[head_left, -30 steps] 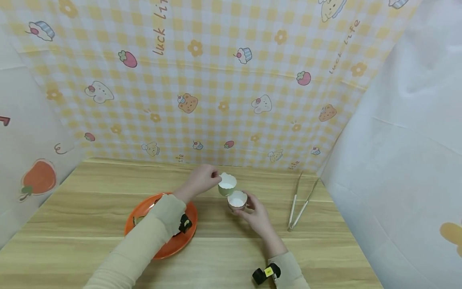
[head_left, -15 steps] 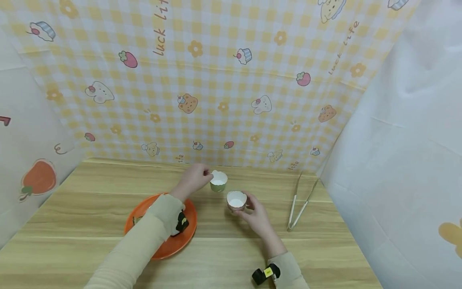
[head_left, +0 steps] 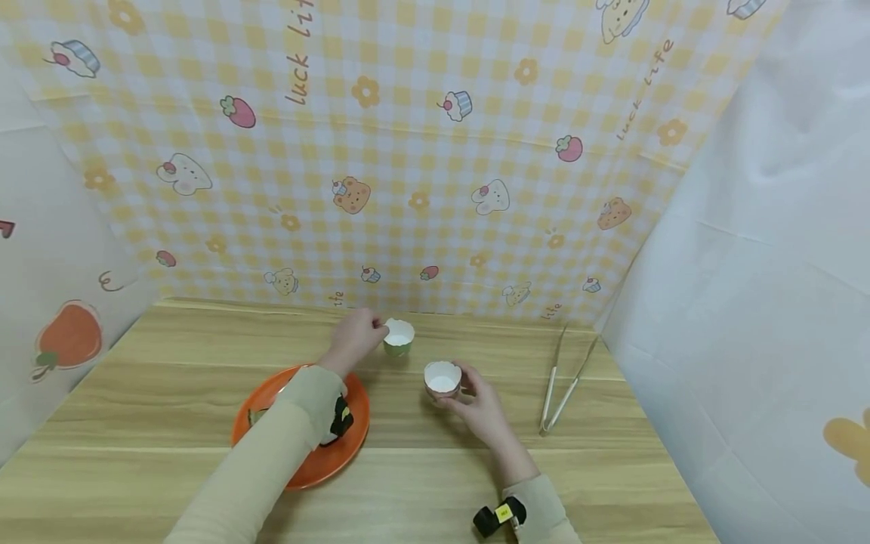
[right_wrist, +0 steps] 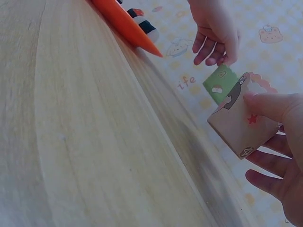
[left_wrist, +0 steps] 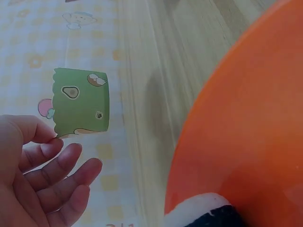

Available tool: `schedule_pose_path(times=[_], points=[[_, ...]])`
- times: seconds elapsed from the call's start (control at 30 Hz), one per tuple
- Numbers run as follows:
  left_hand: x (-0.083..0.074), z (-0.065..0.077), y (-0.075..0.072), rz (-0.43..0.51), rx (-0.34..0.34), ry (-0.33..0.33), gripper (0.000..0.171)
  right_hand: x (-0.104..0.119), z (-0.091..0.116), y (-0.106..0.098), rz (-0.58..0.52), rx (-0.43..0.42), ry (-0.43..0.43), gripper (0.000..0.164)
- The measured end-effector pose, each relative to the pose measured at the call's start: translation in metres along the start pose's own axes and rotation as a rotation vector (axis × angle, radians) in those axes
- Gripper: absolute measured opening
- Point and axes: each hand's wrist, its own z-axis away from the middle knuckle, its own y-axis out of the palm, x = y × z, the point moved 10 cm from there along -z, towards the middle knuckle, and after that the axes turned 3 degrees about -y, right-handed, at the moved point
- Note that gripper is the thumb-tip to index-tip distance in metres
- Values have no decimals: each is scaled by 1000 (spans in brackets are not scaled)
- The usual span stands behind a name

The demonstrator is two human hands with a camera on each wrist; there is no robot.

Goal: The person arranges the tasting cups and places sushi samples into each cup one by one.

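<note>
In the head view my left hand (head_left: 356, 336) pinches the rim of a green paper baking cup (head_left: 397, 338) between thumb and index finger. The left wrist view shows avocado prints on this green cup (left_wrist: 80, 101), and the other fingers loosely bent below it. My right hand (head_left: 482, 408) holds a beige-pink paper baking cup (head_left: 442, 381), thumb on one side and fingers behind. Both cups are upright with scalloped rims and white insides, held above the table and apart from each other. The right wrist view shows a dark figure and a red star on the beige cup (right_wrist: 244, 120).
An orange plate (head_left: 319, 472) lies under my left forearm, partly hidden. Black-and-white pieces that look like sushi (right_wrist: 147, 27) rest on it. Metal tongs (head_left: 560, 400) lie spread on the wooden table (head_left: 408, 491) at the right. A checked cloth (head_left: 408, 151) hangs behind.
My left hand has moved left with the green cup, drawing it away from the beige cup that it overlapped earlier. The right hand has stayed nearly in place.
</note>
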Motion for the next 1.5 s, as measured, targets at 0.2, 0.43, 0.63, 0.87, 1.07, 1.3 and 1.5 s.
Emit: schedule_pose_path(times=[0.2, 0.43, 0.63, 0.87, 1.07, 1.3, 1.5], points=[[9, -1, 4, -26, -1, -17, 40, -4, 1, 3, -33, 9, 23, 69], [21, -2, 10, -56, 10, -73, 39, -4, 1, 2, -18, 14, 23, 69], [30, -3, 12, -63, 15, -122, 42, 1, 1, 1, 24, 9, -24, 66], [35, -1, 14, -87, 35, -154, 43, 1, 1, 1, 18, 9, -22, 66], [41, 1, 18, -84, 53, -165, 43, 13, 3, 1, 19, 1, -22, 63], [46, 2, 20, -60, 79, -191, 42, 42, 5, -3, 21, 20, -18, 61], [47, 2, 20, -65, 91, -204, 43, 43, 5, -2, 4, 28, -25, 61]])
